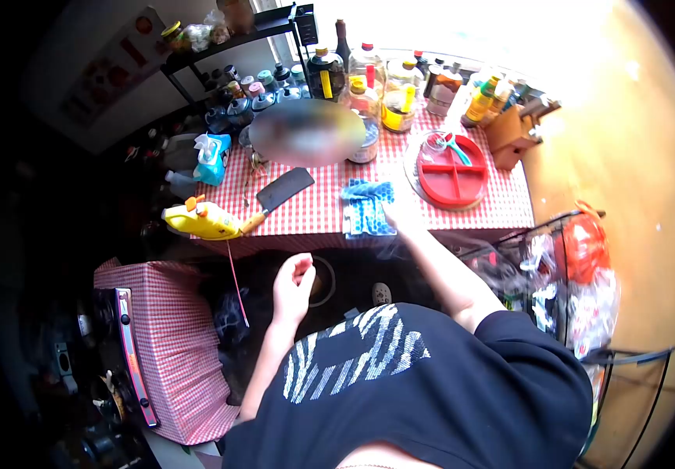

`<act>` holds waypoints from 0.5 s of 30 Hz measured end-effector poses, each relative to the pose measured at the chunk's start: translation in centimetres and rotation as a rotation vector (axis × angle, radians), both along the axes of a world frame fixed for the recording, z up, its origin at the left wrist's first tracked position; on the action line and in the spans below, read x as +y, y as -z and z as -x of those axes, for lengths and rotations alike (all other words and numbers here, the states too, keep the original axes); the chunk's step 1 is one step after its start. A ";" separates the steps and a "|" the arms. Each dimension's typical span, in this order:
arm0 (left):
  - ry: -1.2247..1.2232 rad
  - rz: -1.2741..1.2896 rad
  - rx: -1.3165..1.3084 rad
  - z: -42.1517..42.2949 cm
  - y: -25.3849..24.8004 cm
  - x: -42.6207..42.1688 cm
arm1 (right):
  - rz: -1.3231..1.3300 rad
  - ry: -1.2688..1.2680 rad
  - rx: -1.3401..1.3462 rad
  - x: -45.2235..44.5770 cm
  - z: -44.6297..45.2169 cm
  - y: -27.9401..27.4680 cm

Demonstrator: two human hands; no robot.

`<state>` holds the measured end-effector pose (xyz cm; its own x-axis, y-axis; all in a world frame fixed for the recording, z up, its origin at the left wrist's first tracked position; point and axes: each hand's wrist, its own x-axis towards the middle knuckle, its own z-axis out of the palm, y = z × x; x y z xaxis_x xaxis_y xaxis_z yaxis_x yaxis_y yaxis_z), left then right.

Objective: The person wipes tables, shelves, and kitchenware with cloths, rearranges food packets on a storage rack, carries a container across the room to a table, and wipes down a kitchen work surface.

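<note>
Blue patterned cloth [368, 209] on checked tabletop [315, 213], just left of right hand [397, 217], touching it; glare, cannot tell if gripped. Left hand [293, 286] loosely open, cleaver [285, 188] ahead of it. Red tray [454, 186] right of right hand.

Rectangular fabric cloth [369, 222] patterned in blue and white; flat tablecloth [314, 219] in red-and-white check; round divided plastic tray [466, 186] in solid red; broad metal cleaver [286, 189], dark grey with a tan handle; bird-shaped object [206, 222], yellow with orange touches; short-sleeved fabric shirt [462, 375], black with silvery-white zebra-like stripes; bulging plastic bag [582, 246], orange-red.
</note>
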<state>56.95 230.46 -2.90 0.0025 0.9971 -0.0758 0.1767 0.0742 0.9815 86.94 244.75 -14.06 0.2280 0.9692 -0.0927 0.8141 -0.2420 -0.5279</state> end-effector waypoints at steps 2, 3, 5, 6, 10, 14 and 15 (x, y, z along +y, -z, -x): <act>-0.044 0.116 0.004 -0.3 1.9 -0.1 | 0.033 0.056 -0.027 1.3 3.0 0.7; -0.074 0.167 -0.008 -0.5 2.5 -0.5 | 0.107 -0.041 -0.112 1.7 4.3 -0.3; -0.128 0.264 -0.002 -0.5 3.4 -1.0 | 0.152 -0.042 -0.264 2.1 7.4 -0.7; -0.135 0.304 0.021 -0.6 3.5 -1.2 | 0.016 -0.067 -0.259 2.4 8.0 1.7; -0.121 0.373 0.131 -0.5 3.2 0.0 | -0.143 -0.627 -0.206 2.8 8.3 3.0; 0.064 0.203 0.673 1.1 4.0 4.4 | -0.169 -0.899 -0.088 1.4 5.1 2.7; 0.091 0.187 0.777 1.8 5.0 6.1 | -0.164 -0.927 -0.072 0.7 4.1 2.4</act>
